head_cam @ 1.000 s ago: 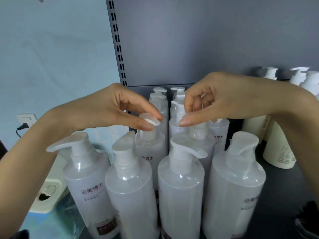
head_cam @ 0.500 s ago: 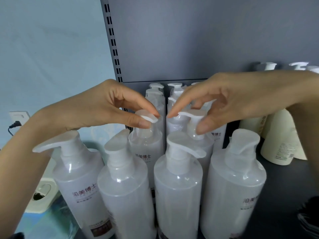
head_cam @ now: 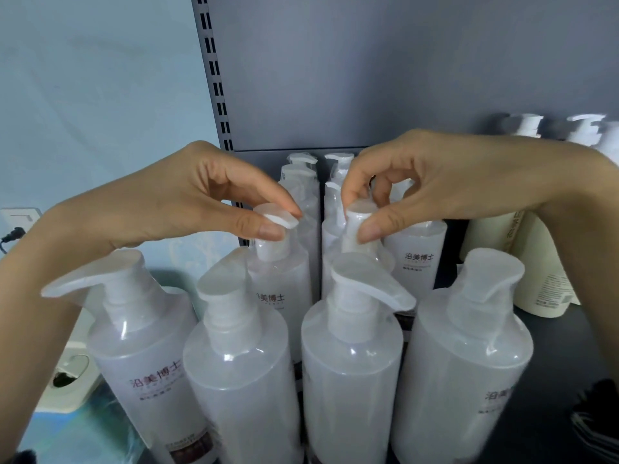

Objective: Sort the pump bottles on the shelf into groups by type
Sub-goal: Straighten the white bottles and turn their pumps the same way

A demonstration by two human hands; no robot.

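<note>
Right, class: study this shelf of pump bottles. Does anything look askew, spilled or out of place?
No spill or damage shows. Among the translucent white pump bottles in front, nozzles face different ways: the leftmost bottle points left, the third bottle points right. Cream opaque bottles stand separately at right.

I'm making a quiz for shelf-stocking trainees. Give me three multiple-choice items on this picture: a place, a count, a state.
1. Where do the cream bottles stand relative to the translucent bottles? A) right B) left C) in front
2. How many translucent bottles form the front row? A) two B) four C) six
3. What is the left hand doing? A) lying flat B) pinching a pump head C) holding a cloth
Answers: 1 A, they stand at the far right. 2 B, four stand side by side nearest the camera. 3 B, thumb and forefinger close on a second-row pump head.
</note>
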